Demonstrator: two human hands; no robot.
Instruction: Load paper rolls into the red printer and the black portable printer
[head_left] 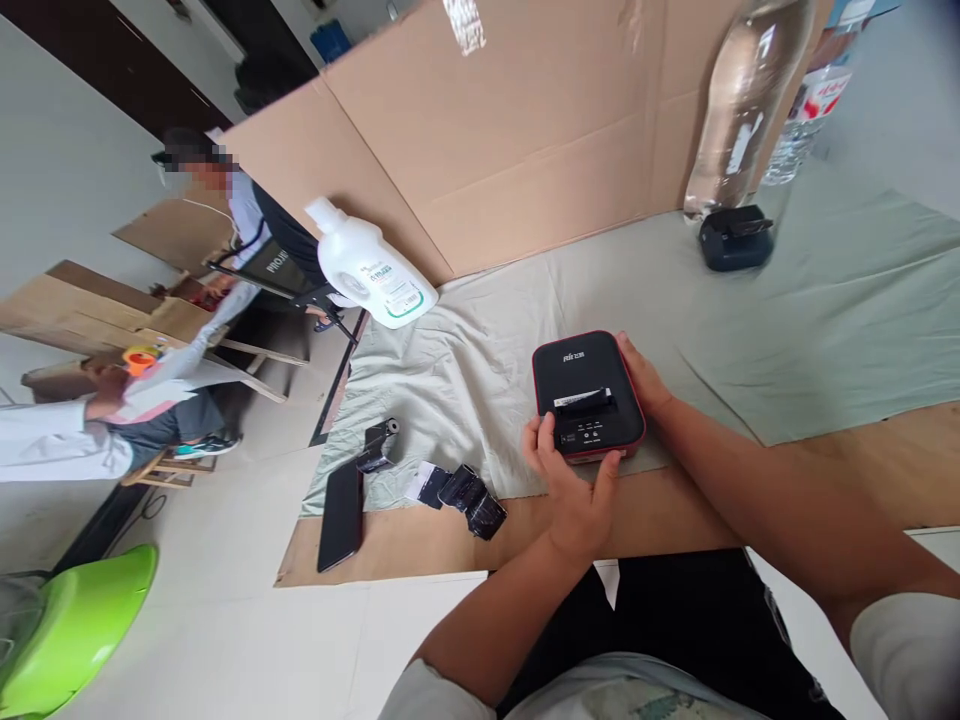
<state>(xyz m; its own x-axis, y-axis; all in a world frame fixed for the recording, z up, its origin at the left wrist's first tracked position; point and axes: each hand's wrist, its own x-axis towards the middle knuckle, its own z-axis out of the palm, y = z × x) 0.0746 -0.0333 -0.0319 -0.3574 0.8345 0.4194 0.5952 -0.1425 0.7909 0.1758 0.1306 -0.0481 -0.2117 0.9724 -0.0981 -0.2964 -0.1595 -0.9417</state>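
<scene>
A black label printer with a red rim lies on the cloth in front of me. From the slot in its top sticks a short black-and-white piece of label. My left hand grips the printer's near left corner, its fingers curled onto the top edge and the thumb at the front. Along the right side, my right hand is closed round the edge, its fingers partly hidden. To the left of the printer lies a crumpled strip of black labels, and beyond it a black phone and a small roll-like dark object.
A white detergent bottle stands by the cardboard wall. At the back right are a large clear bottle, a water bottle and a dark device. Other people sit at the left, near a green basin.
</scene>
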